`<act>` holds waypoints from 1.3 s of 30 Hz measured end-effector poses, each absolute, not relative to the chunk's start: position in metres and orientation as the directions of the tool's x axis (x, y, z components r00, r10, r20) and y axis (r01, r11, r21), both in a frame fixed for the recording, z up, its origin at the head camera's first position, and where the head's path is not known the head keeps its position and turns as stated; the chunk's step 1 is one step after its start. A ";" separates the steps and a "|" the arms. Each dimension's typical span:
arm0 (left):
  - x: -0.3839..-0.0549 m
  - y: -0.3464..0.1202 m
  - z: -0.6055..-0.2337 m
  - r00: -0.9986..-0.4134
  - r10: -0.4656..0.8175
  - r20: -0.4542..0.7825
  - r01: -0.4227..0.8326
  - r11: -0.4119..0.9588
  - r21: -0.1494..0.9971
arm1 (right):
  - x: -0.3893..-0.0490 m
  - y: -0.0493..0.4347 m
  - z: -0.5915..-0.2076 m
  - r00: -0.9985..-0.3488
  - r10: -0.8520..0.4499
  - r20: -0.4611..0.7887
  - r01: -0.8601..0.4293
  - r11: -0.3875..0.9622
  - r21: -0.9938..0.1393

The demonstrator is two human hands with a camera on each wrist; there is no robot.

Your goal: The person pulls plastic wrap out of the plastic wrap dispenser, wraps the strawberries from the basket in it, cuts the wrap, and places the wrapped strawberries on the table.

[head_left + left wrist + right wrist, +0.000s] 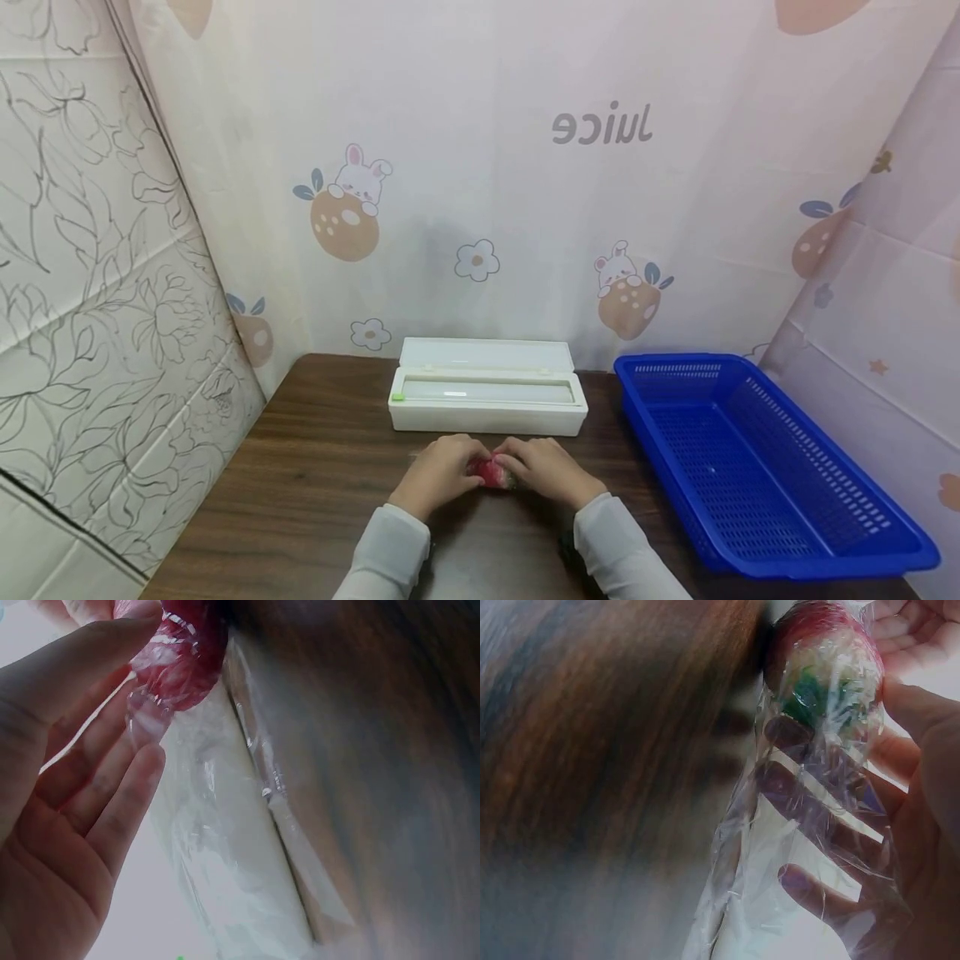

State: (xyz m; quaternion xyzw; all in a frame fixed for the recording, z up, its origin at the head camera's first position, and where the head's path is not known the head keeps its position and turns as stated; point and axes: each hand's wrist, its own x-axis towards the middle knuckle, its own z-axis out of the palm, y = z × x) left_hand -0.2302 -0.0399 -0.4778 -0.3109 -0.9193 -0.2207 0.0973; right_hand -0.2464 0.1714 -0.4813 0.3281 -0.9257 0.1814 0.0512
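Between both hands is a red fruit [492, 473] that looks like a strawberry, with a pale end and a green patch [817, 697], wrapped in clear cling film [810, 802]. My left hand [444, 473] holds its red end with thumb and fingers; a twist of film shows beside the fingertips in the left wrist view. My right hand [551, 468] grips the pale end, thumb on the fruit and the other fingers behind loose film. Just beyond the hands stands a white cling film dispenser [487, 417] with its lid raised.
A blue plastic basket [675, 492] stands at the right of the dark wooden table [300, 475]. A green slider [398, 397] sits on the dispenser's left end. Printed curtains [480, 167] hang behind the table and at both sides.
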 end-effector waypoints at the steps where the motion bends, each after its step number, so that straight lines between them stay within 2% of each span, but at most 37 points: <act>1: -0.231 -0.039 -0.479 -0.790 0.523 0.319 0.611 0.710 0.350 | -0.247 0.171 -0.481 -0.782 -0.585 0.213 -0.623 0.723 -0.299; 15: -0.238 -0.036 -0.486 -0.809 0.507 0.298 0.588 0.692 0.419 | -0.253 0.169 -0.482 -0.807 -0.574 0.141 -0.589 0.759 -0.279; 28: -0.240 -0.035 -0.487 -0.832 0.516 0.203 0.549 0.712 0.438 | -0.255 0.168 -0.478 -0.793 -0.599 0.112 -0.607 0.759 -0.237; 39: -0.241 -0.036 -0.489 -0.839 0.522 0.156 0.532 0.724 0.438 | -0.258 0.166 -0.481 -0.827 -0.551 0.111 -0.557 0.778 -0.291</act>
